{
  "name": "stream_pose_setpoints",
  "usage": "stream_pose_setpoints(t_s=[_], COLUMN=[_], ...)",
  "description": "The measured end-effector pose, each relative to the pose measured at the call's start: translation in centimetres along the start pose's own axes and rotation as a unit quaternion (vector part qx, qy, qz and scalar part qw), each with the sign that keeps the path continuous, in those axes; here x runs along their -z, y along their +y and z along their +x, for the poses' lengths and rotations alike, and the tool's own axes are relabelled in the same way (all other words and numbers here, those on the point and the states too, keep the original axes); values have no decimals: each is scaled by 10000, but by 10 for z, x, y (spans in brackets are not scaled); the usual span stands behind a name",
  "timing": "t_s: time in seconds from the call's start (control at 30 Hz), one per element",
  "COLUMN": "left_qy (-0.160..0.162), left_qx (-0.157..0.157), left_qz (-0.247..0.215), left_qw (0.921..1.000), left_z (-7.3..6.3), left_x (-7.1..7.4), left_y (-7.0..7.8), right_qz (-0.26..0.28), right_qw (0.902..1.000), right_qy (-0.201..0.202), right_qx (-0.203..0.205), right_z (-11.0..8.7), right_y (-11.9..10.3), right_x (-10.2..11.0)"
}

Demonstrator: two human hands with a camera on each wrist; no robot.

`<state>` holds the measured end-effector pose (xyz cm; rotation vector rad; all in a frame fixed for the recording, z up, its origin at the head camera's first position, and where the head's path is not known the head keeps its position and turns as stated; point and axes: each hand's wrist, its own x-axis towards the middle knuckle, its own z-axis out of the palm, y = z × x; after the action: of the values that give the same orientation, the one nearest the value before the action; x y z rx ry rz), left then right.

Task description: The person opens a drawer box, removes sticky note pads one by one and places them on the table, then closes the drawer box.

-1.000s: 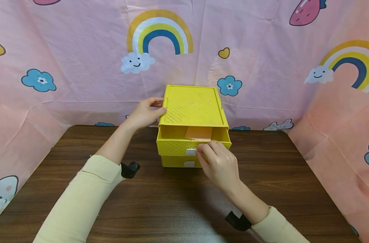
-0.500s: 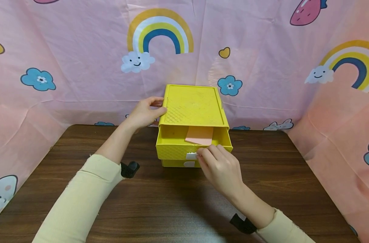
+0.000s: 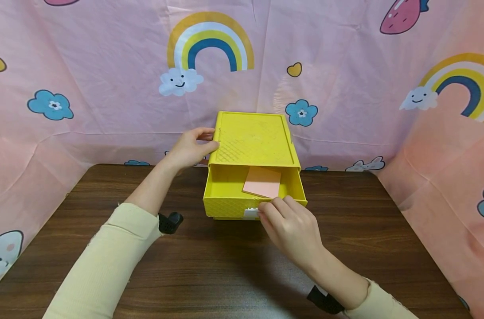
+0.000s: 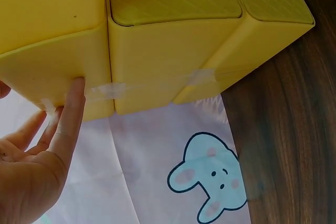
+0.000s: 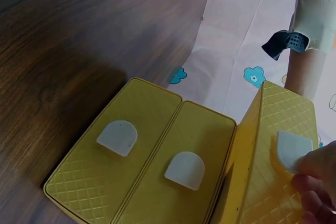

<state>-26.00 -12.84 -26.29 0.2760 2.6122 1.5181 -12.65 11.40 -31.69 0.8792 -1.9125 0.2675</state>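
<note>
A yellow drawer cabinet [image 3: 258, 138] stands at the back of the table, its top drawer [image 3: 224, 207] pulled out toward me. My right hand [image 3: 294, 231] pinches the white handle [image 5: 292, 149] of that drawer between thumb and fingers. Inside lies a pale pink pad of paper [image 3: 264, 180], tilted a little, toward the right. My left hand [image 3: 189, 149] steadies the cabinet's left side, with the thumb at the top edge. In the left wrist view its extended fingers [image 4: 73, 114] press against the side wall.
Two lower drawers with white handles [image 5: 119, 137] are closed in the right wrist view. Clear tape [image 4: 201, 76] runs along the cabinet's side. Dark wooden table [image 3: 194, 266] lies in front, and a pink patterned cloth [image 3: 118, 66] hangs behind and at both sides.
The top drawer has slid farther out toward me with my right hand on its handle, showing more of the pink pad. My left hand has stayed in place.
</note>
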Motion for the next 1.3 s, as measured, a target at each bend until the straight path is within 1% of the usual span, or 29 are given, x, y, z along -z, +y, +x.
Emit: stream_pose_setpoints(t_s=[0.37, 0.57, 0.77, 1.17, 1.3], left_qy=[10, -8, 13, 4, 1], left_qx=[0, -42, -59, -48, -40], left_qz=[-19, -37, -79, -126, -100], left_qw=[10000, 10000, 10000, 9999, 9999], left_z=[1, 1, 0, 1, 1], left_x=[0, 0, 0, -1, 0], left_y=[-2, -3, -3, -3, -3], right_qz=[127, 177, 214, 263, 277], right_qw=[9996, 9993, 9984, 9986, 9986], right_qy=[-241, -295, -485, -352, -285], right_qx=[24, 109, 176, 299, 349], right_z=[-1, 0, 0, 1, 6], right_y=[-3, -4, -4, -10, -14], right_x=[9, 12, 16, 24, 30])
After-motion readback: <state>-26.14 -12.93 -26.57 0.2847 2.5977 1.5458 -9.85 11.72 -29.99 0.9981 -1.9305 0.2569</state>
